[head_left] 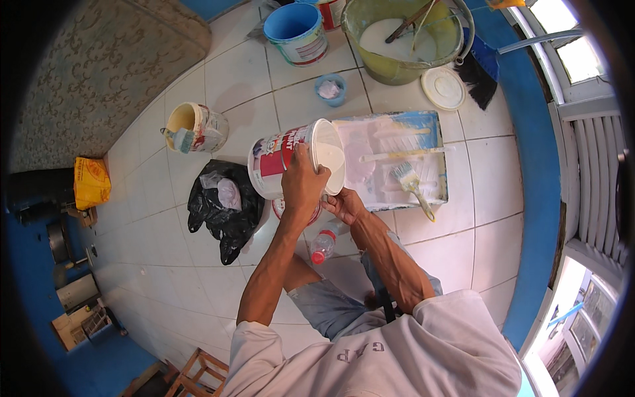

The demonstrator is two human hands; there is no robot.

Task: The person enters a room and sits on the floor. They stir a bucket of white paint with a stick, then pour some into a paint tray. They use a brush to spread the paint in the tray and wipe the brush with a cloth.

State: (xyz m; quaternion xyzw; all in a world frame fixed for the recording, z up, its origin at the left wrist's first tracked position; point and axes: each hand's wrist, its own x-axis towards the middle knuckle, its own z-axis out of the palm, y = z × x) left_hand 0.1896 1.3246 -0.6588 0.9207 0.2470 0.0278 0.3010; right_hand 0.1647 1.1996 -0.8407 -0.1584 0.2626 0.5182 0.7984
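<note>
A white and red paint bucket (pixel 270 164) lies tilted on its side in my hands, its mouth turned right toward the paint tray. Pale paint shows inside the mouth. My left hand (pixel 305 182) is closed on the bucket near its rim. Below the mouth, my right hand (pixel 345 206) has its fingers curled against the bucket's lower rim. The paint tray (pixel 430 122) is blue where bare and coated with pale pinkish paint. A paintbrush (pixel 409 178) rests in it, with its handle over the near edge. Another long-handled tool (pixel 400 155) lies across the tray.
A clear bottle with a red cap (pixel 323 246) lies by my knees. Leftward are a black plastic bag (pixel 231 228) and a stained bucket (pixel 210 129) with a brush. Farther off stand a small blue cup (pixel 331 89), a blue-lined bucket (pixel 301 49), a large green pail (pixel 390 69) and a round lid (pixel 443 89).
</note>
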